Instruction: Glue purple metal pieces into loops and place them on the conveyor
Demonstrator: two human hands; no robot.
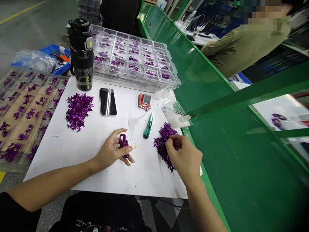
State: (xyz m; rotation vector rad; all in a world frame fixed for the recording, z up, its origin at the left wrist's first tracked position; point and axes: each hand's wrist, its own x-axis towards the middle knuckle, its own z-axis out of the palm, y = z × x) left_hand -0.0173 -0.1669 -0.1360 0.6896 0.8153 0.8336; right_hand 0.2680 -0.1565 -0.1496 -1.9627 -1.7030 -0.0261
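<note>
Currently my left hand (109, 150) grasps a small bundle of shiny purple pieces (123, 145), while my right hand (184, 156) pinches into the loose purple heap (163, 145) beneath its fingertips.

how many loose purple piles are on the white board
2: one pile on the white board left of the phone, one pile at the right hand, partly hidden by it.

Bright, even overhead light fills the scene, leaving only faint, soft shadows beneath the left hand (111, 151) on the white worktop (79, 161). A hard white streak of glare crosses the phone screen (107, 101), and a pale sheen lies along the green panel (212, 87). Wide-angle distortion bends lines towards the frame's edges; the far right blurs, and the lower right corner falls dim.
</note>
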